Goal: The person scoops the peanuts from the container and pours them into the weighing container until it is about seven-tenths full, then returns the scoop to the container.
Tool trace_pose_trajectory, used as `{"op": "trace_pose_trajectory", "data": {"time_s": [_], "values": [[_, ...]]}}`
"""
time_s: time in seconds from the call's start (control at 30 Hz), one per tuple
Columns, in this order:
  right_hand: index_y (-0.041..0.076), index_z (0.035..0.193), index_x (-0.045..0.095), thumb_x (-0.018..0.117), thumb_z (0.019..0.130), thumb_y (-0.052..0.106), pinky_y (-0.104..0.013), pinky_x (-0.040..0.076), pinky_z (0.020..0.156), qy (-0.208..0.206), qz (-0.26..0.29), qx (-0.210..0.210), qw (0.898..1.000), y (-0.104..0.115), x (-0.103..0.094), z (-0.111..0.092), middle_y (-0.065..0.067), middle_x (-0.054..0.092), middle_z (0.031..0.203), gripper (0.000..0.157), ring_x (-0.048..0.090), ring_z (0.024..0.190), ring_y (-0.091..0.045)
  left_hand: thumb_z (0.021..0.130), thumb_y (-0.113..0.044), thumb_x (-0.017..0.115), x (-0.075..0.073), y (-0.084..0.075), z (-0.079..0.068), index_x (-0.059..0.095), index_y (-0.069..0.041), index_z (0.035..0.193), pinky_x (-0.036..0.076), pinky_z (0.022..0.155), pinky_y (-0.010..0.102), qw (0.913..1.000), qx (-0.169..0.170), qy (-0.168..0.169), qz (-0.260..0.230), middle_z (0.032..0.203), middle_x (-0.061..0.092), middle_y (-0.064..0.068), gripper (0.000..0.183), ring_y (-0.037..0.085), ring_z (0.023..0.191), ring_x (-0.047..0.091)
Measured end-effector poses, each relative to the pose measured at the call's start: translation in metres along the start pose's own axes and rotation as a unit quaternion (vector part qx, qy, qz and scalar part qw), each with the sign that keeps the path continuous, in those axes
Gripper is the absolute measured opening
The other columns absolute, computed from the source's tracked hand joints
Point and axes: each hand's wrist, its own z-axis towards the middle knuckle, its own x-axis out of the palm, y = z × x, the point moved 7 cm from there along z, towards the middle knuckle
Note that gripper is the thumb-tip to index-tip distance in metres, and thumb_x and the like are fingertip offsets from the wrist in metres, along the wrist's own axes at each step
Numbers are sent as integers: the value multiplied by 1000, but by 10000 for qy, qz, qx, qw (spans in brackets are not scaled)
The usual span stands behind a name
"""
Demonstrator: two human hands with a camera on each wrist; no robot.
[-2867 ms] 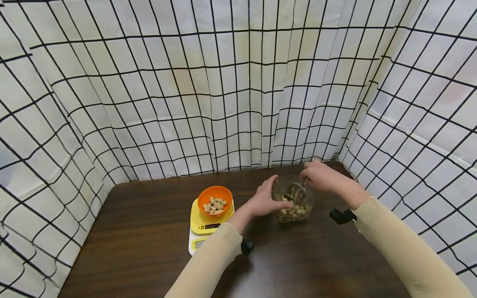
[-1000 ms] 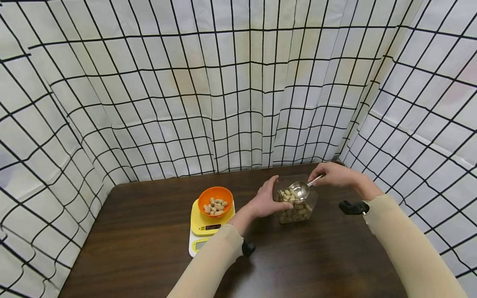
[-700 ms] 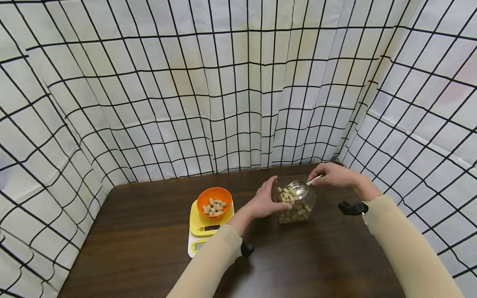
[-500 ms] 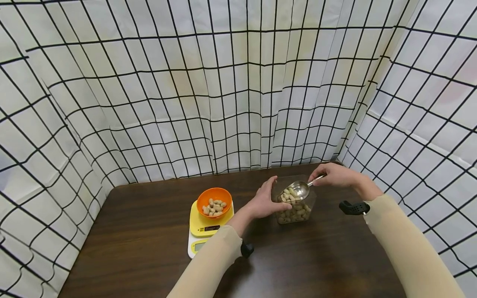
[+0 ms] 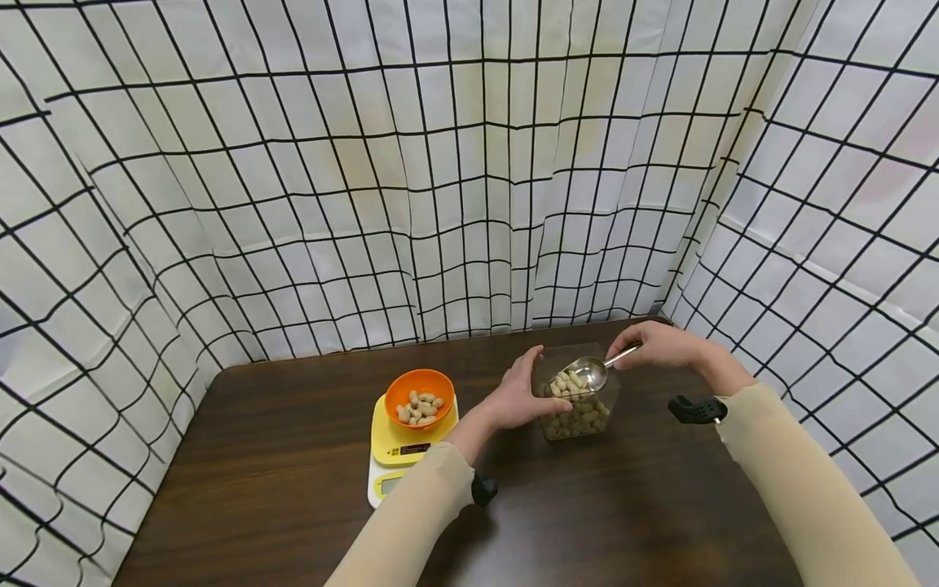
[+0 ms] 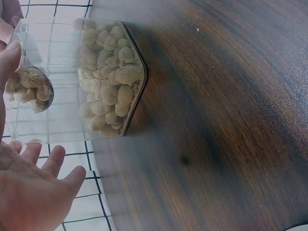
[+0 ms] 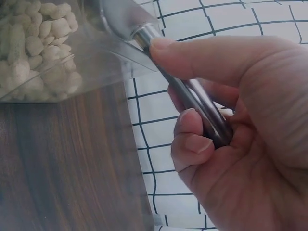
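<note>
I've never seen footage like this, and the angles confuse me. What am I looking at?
No machine here: just a person working bare-handed. The wide picture looks forward and down from the head; the two close ones are taken from the left and right wrists. On the dark table are a yellow-topped scale bearing an orange bowl of peanuts, and a clear container with more peanuts. The left hand holds the container; the right hand grips a metal scoop, loaded with peanuts, inside it.

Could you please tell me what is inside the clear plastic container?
Pale unshelled peanuts fill its lower part; above them is the bowl of a shiny metal scoop bearing more peanuts. Whatever lies deep within the pile is covered from view.
</note>
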Motion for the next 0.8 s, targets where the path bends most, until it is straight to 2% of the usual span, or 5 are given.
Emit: {"op": "trace_pose_trajectory", "data": {"time_s": [0.23, 0.47, 0.8], "values": [[10, 110, 76, 73, 96, 20, -40, 51, 86, -107, -26, -193, 9998, -3, 0, 1, -7, 67, 116, 17, 61, 104, -21, 84, -52, 81, -1, -2, -1, 13, -27, 165, 31, 115, 57, 10000, -8, 28, -9, 166, 22, 6, 109, 32, 149, 26], [10, 113, 76, 71, 97, 22, -43, 50, 89, -188, 94, -236, 9995, -4, -6, -2, -10, 66, 122, 19, 61, 110, -25, 84, -52, 81, -1, -1, 0, 13, -27, 165, 32, 114, 57, 10000, 21, 24, -49, 166, 23, 5, 109, 31, 148, 29], [12, 112, 76, 72, 97, 24, -45, 49, 92, -284, 144, -245, 9992, -9, -9, -2, -9, 67, 122, 20, 61, 112, -25, 84, -50, 82, -1, -1, 2, 14, -24, 165, 33, 114, 56, 10000, 53, -5, -83, 165, 25, 6, 108, 29, 145, 32]]}}
